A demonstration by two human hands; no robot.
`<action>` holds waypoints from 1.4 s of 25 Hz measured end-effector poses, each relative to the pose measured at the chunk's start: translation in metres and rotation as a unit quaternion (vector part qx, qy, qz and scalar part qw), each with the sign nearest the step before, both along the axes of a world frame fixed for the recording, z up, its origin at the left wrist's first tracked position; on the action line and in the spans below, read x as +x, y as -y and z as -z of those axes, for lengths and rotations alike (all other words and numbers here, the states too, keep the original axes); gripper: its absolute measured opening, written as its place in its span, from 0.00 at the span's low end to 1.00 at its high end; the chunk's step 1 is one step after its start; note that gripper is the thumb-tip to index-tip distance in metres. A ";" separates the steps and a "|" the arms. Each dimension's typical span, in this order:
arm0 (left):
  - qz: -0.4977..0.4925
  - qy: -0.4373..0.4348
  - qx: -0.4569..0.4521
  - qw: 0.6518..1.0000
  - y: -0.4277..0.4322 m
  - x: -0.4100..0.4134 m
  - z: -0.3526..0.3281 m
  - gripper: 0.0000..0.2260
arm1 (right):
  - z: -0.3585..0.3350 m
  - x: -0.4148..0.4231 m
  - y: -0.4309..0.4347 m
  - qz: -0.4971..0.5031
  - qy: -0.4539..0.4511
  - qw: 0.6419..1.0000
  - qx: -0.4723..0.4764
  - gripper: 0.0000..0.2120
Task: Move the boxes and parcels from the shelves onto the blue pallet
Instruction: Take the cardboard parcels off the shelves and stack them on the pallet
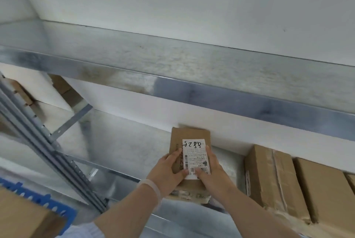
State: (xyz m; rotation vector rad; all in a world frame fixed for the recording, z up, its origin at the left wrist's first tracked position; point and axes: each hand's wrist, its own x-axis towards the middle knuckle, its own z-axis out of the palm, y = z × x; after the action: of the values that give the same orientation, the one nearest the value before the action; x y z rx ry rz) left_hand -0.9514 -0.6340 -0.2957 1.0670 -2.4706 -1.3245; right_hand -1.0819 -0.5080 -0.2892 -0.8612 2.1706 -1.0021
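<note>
Small box: a flat brown cardboard small box lay lengthwise between my hands over the lower shelf, near its front edge. I could not tell whether it was resting on the metal or lifted off it.
Label: a white shipping label with handwritten digits and barcodes faced up.
Left hand: my left hand gripped the box's left edge, fingers curled, thumb on the label; a pale wristband sat on that wrist.
Right hand: my right hand gripped the right edge, thumb pressed on the barcodes.
Neighbours: two larger taped boxes stood on the same shelf to the right, apart from mine.
Upper shelf: the upper shelf was bare galvanised metal.
Pallet: the blue pallet showed at lower left, a carton on it.
</note>
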 end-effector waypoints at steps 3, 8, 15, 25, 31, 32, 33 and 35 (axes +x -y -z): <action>-0.101 -0.023 0.030 0.994 -0.014 0.028 -0.007 0.32 | -0.009 0.009 0.011 -0.089 0.017 0.996 -0.014 0.37; -0.261 -0.031 -0.015 0.965 -0.050 0.087 -0.020 0.32 | -0.025 0.048 0.029 -0.227 0.013 0.972 -0.053 0.37; -0.440 -0.023 -0.074 0.895 -0.101 0.197 -0.042 0.33 | -0.040 0.153 0.047 -0.413 0.012 0.906 -0.085 0.36; -0.536 -0.059 -0.089 0.838 -0.080 0.344 -0.070 0.33 | -0.067 0.307 0.112 -0.517 0.000 0.850 -0.100 0.34; -0.557 -0.054 -0.093 0.824 -0.022 0.458 -0.078 0.33 | -0.081 0.421 0.183 -0.545 0.005 0.834 -0.088 0.34; -0.555 -0.058 -0.092 0.825 -0.013 0.472 -0.079 0.33 | -0.084 0.434 0.195 -0.544 0.010 0.835 -0.084 0.34; -0.552 -0.062 -0.092 0.826 -0.001 0.488 -0.080 0.33 | -0.085 0.450 0.208 -0.541 0.015 0.837 -0.079 0.34; -0.550 -0.066 -0.092 0.827 0.023 0.518 -0.081 0.33 | -0.084 0.477 0.230 -0.530 0.023 0.845 -0.067 0.33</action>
State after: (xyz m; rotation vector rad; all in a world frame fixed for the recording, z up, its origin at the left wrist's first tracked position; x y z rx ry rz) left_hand -0.4333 -0.6572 -0.2151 1.8069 -1.3247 -0.6947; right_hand -0.6050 -0.7380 -0.2050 -1.7765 1.2019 -0.5538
